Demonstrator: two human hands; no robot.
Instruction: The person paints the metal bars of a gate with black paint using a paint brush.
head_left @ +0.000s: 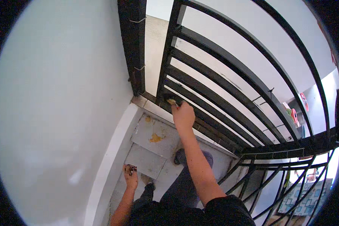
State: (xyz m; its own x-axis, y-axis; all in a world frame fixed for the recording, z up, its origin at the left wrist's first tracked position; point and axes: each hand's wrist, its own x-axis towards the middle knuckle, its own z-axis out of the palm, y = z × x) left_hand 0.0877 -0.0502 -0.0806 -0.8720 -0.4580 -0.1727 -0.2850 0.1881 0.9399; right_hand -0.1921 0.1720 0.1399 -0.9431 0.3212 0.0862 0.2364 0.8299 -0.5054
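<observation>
My right hand (184,115) reaches forward to the low corner of a black slatted metal gate (222,56). Its fingers are closed around what looks like a paintbrush (171,101), with a yellowish part showing and a dark end against the gate's bottom rail. The fingers hide most of the brush. Low beside the white wall, my left hand (130,176) is held with its fingers curled. Dark patches show at its fingertips; whether they are stains or a small dark object I cannot tell.
On the left rises a white wall (64,94), with a black post (132,49) at its end. Grey floor tiles (145,160) with brown-yellow stains (156,138) lie below my hands. Black crossed railing bars (286,184) stand at the lower right, and a patterned panel (307,197) shows behind them.
</observation>
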